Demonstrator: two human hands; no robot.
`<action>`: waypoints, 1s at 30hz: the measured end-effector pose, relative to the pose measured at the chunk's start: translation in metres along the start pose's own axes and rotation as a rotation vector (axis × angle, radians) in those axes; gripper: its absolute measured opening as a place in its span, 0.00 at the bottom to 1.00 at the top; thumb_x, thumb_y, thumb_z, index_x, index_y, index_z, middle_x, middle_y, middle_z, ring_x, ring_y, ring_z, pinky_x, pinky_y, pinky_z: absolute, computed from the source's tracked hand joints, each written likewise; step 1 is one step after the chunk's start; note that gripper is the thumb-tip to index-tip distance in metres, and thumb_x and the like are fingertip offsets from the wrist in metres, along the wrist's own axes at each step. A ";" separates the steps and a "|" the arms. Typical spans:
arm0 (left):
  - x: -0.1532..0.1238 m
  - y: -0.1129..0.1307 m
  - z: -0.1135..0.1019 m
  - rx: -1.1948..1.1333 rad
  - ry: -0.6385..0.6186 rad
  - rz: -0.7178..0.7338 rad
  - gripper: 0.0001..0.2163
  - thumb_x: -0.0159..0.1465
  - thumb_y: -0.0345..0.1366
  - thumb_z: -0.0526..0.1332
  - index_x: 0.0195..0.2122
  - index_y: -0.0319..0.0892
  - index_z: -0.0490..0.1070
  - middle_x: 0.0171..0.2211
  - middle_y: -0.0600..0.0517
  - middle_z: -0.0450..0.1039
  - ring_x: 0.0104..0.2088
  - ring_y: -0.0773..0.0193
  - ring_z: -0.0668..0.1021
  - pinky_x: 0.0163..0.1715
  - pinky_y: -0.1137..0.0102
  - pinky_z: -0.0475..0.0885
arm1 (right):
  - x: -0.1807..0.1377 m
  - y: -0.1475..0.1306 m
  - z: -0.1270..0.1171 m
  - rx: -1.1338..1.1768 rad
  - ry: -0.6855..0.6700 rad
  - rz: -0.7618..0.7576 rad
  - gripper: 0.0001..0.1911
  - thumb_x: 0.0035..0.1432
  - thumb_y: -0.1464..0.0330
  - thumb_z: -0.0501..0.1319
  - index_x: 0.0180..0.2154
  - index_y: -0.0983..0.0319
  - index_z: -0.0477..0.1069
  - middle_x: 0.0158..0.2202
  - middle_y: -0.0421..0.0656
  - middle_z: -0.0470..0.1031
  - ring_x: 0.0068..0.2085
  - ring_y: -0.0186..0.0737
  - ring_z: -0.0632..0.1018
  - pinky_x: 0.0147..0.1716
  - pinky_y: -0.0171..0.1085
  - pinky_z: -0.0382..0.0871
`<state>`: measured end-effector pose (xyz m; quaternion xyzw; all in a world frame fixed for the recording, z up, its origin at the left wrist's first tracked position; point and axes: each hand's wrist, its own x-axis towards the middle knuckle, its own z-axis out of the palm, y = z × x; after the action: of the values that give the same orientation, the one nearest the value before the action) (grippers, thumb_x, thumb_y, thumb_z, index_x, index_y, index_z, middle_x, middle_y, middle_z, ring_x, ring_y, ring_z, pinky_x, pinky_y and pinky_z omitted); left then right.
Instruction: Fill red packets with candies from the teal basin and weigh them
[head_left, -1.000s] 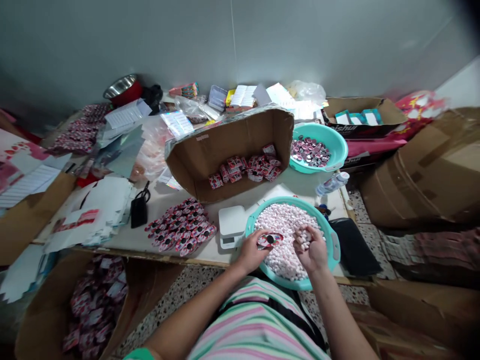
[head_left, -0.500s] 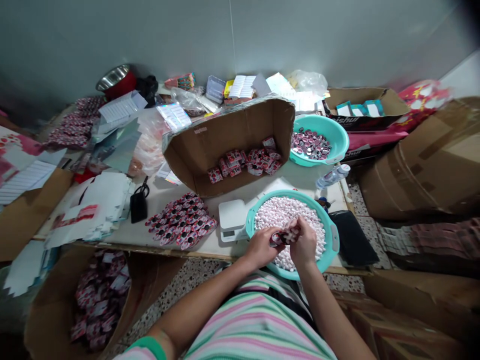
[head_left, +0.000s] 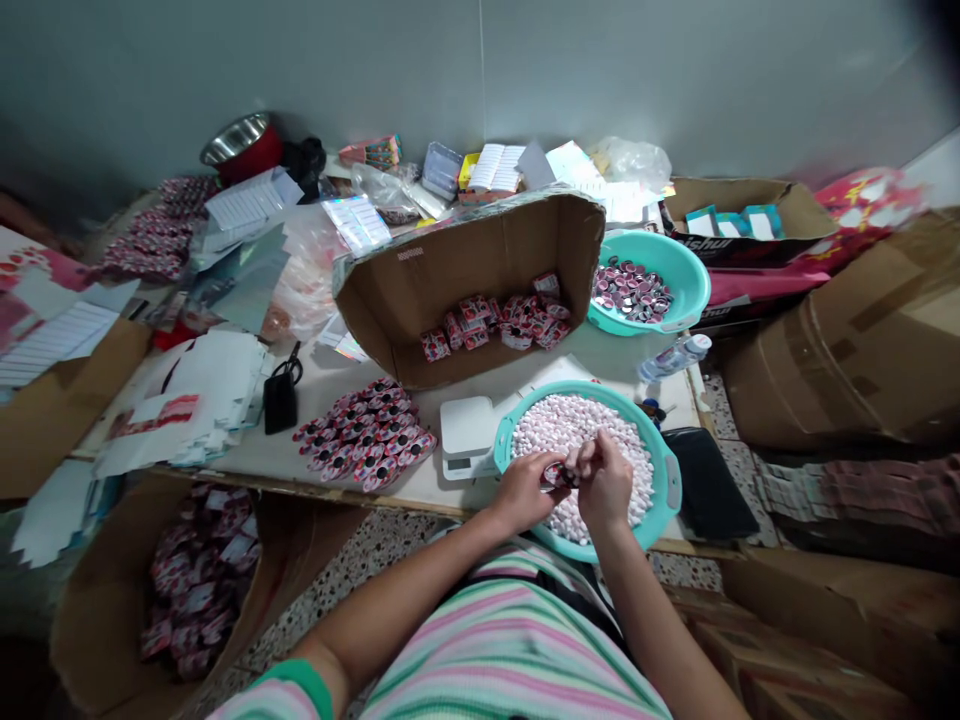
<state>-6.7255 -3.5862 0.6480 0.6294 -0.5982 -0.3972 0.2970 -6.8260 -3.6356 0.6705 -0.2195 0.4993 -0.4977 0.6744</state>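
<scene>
My left hand [head_left: 523, 490] and my right hand [head_left: 604, 483] meet over a teal basin [head_left: 667, 475] filled with small pink-white candies [head_left: 559, 425]. Between them they hold a small red and pink packet [head_left: 556, 474]. The left fingers pinch its left end. The right fingers are closed over its right end, and I cannot see whether they also hold candies. A pile of similar red packets [head_left: 366, 435] lies on the table to the left of the basin, beside a small white scale [head_left: 465, 430].
An open cardboard box [head_left: 420, 290] with filled red packets lies behind the basin. A second teal basin [head_left: 686, 265] of round caps stands at the back right. A water bottle [head_left: 671, 358], black pouch [head_left: 279, 400], white flat cartons [head_left: 195, 395] and floor boxes surround the table.
A second ago my hands were apart, the left holding the packet and the right cupping candies. The right hand has since come to the packet and both hands now close on it.
</scene>
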 end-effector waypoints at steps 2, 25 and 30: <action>0.000 -0.001 0.000 -0.020 0.008 -0.002 0.19 0.52 0.32 0.64 0.47 0.47 0.71 0.43 0.52 0.75 0.44 0.59 0.76 0.44 0.67 0.70 | 0.001 0.000 0.000 0.000 0.006 -0.003 0.21 0.54 0.57 0.59 0.17 0.60 0.60 0.13 0.35 0.56 0.20 0.32 0.68 0.20 0.33 0.58; 0.006 -0.007 -0.002 -0.417 0.113 0.014 0.17 0.54 0.35 0.66 0.45 0.43 0.70 0.45 0.50 0.74 0.47 0.61 0.75 0.49 0.68 0.70 | 0.024 -0.034 -0.029 0.096 0.147 -0.260 0.16 0.53 0.60 0.59 0.20 0.61 0.60 0.17 0.34 0.55 0.21 0.28 0.63 0.21 0.32 0.56; 0.007 -0.040 -0.032 -0.247 0.413 -0.091 0.17 0.55 0.36 0.66 0.46 0.45 0.70 0.46 0.49 0.72 0.48 0.60 0.74 0.51 0.65 0.69 | 0.029 -0.020 -0.056 -0.072 0.315 -0.267 0.16 0.52 0.58 0.60 0.21 0.61 0.63 0.17 0.34 0.59 0.20 0.29 0.62 0.19 0.32 0.56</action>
<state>-6.6773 -3.5924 0.6294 0.6826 -0.4425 -0.3433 0.4695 -6.8851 -3.6582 0.6508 -0.2272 0.5823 -0.5929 0.5078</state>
